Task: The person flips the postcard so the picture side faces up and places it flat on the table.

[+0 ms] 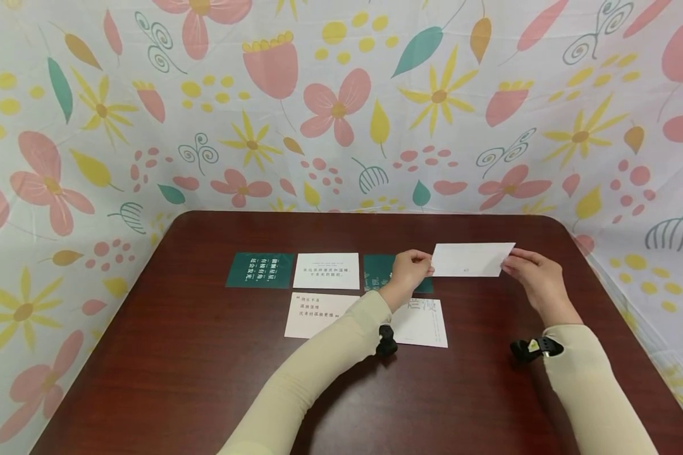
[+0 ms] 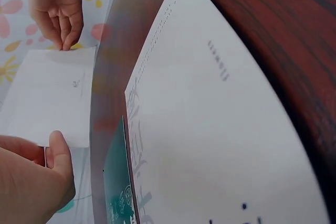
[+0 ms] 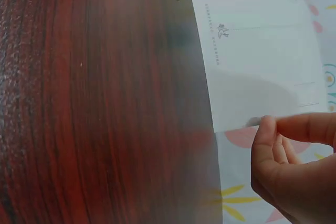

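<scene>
Both hands hold up one white postcard (image 1: 471,260) over the far right part of the table, pinching it at opposite short edges. The left hand (image 1: 406,276) grips the card's left edge between thumb and fingers. At its right edge the right hand (image 1: 537,284) pinches a corner. In the right wrist view the side of the postcard (image 3: 252,61) facing the person bears a small bird drawing and faint printed lines. Below the left hand, a green card (image 1: 375,268) lies partly hidden, and a white card (image 1: 424,325) with large grey characters lies nearer the person.
On the dark wooden table (image 1: 176,366) lie further cards: a green one with white writing (image 1: 260,270), a white one (image 1: 326,270) beside it, and a pale pink one (image 1: 313,316) partly under the left sleeve. A flower-patterned cloth (image 1: 341,164) hangs behind the table.
</scene>
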Tool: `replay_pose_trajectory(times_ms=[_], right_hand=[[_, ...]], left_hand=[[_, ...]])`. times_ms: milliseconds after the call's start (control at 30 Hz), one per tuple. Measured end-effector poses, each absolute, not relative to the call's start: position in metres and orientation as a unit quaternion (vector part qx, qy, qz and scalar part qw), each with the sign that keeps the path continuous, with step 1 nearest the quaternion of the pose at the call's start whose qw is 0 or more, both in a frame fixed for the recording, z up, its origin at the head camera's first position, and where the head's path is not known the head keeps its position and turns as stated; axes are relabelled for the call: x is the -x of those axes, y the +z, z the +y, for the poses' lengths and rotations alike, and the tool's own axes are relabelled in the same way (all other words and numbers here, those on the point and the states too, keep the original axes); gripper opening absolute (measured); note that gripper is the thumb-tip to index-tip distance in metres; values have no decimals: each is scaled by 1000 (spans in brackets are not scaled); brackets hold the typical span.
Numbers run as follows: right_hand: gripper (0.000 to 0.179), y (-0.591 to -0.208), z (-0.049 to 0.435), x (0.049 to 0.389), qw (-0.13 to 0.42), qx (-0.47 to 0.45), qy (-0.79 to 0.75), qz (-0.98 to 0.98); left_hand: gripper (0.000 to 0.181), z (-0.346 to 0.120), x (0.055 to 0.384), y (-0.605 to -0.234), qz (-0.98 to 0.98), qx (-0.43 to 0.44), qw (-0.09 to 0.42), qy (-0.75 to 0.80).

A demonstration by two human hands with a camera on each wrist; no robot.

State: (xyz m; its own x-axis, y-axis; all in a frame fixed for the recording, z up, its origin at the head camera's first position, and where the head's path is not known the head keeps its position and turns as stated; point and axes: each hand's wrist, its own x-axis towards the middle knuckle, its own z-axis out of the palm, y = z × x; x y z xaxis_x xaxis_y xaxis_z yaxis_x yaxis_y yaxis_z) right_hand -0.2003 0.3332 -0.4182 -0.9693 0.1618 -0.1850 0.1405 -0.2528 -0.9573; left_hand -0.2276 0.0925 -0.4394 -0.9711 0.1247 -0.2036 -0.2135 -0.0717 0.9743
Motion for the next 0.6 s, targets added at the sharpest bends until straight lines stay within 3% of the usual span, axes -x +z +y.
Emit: replay_pose_trajectory(times_ms=[400,600], right_hand=[[13,-419,343,197,-42,94,753,-650],[24,-425,345,199,-58,96,701,-704]], left_hand=[[16,86,226,-442,697,7,117,708],[23,85,226,-442,726,13,106,679]])
